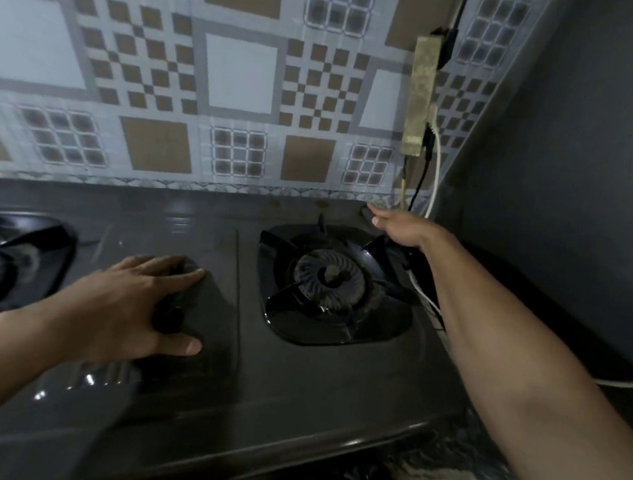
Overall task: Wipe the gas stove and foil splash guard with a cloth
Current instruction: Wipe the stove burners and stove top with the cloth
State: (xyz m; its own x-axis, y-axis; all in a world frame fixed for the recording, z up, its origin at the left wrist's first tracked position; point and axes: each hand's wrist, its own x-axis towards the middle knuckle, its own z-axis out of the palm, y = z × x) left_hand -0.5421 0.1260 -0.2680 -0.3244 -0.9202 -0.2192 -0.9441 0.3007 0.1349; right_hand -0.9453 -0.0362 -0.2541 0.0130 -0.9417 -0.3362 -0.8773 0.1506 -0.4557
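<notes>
The head view looks down over a dark gas stove (pixel 243 385) whose front edge runs across the bottom, with a patterned grey surface (pixel 451 477) showing below it. Nearest, the left hand (pixel 128 300) lies palm-down on the flat middle panel of the stove, fingers spread wide and thumb stretched toward the front; something dark shows beneath the palm, between thumb and forefinger, but I cannot tell whether it is a cloth or a knob. To its left, the left burner (pixel 6 261) sits partly out of view at the picture's edge. To the right of the middle panel, the right burner (pixel 329 278) sits in its black recessed pan under a four-armed pot support. The right forearm reaches diagonally over the stove's right side, and the right hand (pixel 399 227) is at the back right corner, just past the burner pan, fingers extended and loosely open toward the wall; a small dark object seems to touch its fingertips, too blurred to name. A white cable (pixel 435 162) and a black one hang just behind that hand. Behind the stove stands the splash guard (pixel 240 78), a sheet printed with brown and grey squares. A yellowed power strip (pixel 421 96) hangs upright on it near the right corner, beside a plain grey wall (pixel 578 165).
</notes>
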